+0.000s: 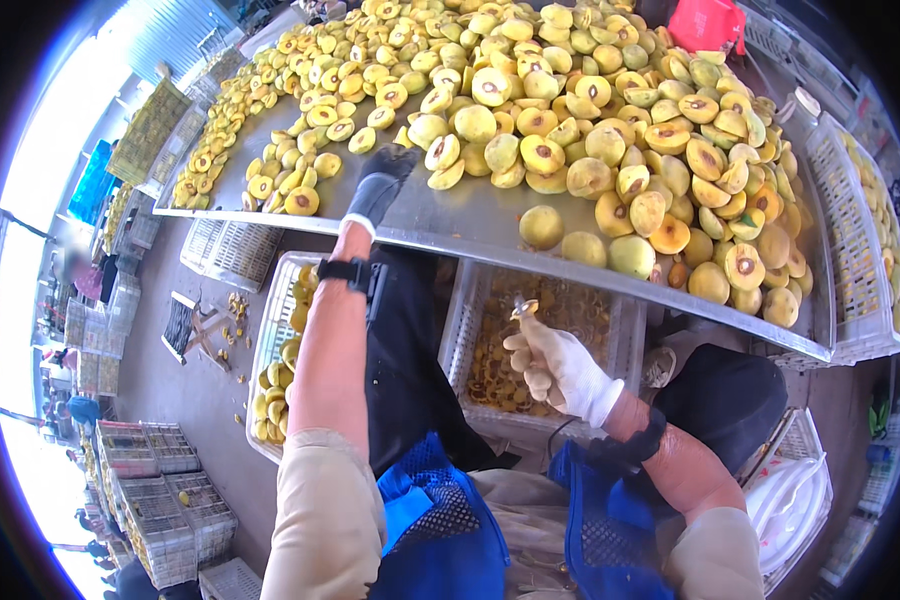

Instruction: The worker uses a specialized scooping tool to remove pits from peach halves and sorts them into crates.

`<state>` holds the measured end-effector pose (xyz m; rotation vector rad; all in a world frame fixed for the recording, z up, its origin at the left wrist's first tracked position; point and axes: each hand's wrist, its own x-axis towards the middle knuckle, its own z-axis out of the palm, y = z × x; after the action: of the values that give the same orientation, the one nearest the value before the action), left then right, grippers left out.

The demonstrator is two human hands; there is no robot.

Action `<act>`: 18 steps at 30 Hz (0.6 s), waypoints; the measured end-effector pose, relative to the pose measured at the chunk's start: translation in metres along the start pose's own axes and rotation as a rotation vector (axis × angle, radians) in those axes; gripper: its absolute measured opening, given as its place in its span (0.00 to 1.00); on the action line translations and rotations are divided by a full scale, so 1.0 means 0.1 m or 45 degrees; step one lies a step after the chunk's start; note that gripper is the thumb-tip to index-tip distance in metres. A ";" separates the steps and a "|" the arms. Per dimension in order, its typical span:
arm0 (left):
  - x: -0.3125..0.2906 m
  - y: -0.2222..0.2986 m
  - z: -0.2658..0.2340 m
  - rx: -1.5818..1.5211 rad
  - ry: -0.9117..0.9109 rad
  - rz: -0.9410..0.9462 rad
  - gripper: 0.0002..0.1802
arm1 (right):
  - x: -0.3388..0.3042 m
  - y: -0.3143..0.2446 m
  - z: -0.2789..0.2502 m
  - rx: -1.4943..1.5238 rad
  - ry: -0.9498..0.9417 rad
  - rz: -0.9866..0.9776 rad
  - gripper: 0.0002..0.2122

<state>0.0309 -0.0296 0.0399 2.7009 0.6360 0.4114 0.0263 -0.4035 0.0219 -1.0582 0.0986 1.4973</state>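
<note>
My left hand (383, 183), in a grey and black glove, reaches over the metal table (450, 222). Its dark fingers stretch toward the halved yellow peaches (442, 152) and look open, with nothing visible in them. My right hand (565, 372), white-gloved, is closed in front of the table's edge. Between thumb and fingers it grips a small pitting tool (523, 307) with a curved metal tip; the handle is hidden in the fist. Below that hand stands a pale crate (452, 345) with brownish peach pits and scraps inside.
Whole yellow peaches (585, 178) and halves are heaped across the table. A white crate of peaches (260, 365) stands by my left arm, near a folding stool (198, 330). Another crate (838, 190) flanks the right end; a red container (707, 24) is at the back. Stacked crates (165, 505) stand lower left.
</note>
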 end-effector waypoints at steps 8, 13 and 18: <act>0.22 0.09 0.28 -0.880 -0.062 -0.306 0.28 | 0.07 0.02 -0.12 -1.975 0.412 -0.847 0.14; 0.18 0.32 0.31 -0.652 -0.126 -0.142 0.31 | 0.02 -0.05 -0.03 -2.035 0.423 -0.991 0.13; -0.06 0.44 0.28 -0.271 0.049 0.020 0.28 | 0.01 -0.08 0.05 -1.713 0.277 -1.186 0.11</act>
<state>0.0521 -0.0770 0.0301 2.5029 0.5482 0.5063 0.0306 -0.3972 0.0285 -1.9075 -1.2384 0.4266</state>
